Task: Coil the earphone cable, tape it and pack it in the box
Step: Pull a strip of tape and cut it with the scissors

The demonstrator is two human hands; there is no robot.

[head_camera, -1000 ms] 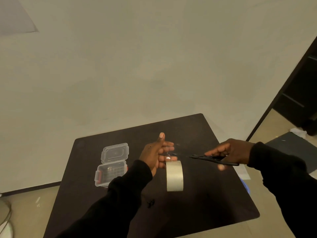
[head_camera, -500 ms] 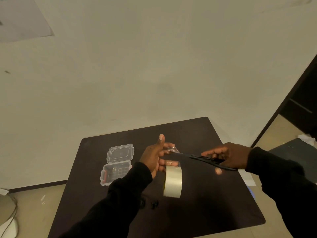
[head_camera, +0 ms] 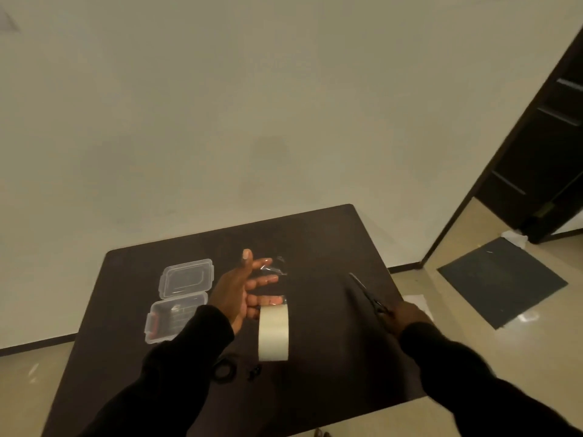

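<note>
Above the dark table, our left hand is spread, fingers apart. A cut strip of clear tape clings to the upper fingertips, and the tape roll hangs off the lower fingers. Our right hand is closed around the scissors, blades pointing away over the table's right side.

The earphone cable lies coiled on the table near our left sleeve, with what look like the earbuds just beside it; in this dim light we cannot tell whether any tape binds it. The clear box sits open on the left, lid flipped back.

We judge the coiling done and a strip freshly cut. Left to do: wrap the strip around the coil, lay the coil in the box, shut the lid.
</note>
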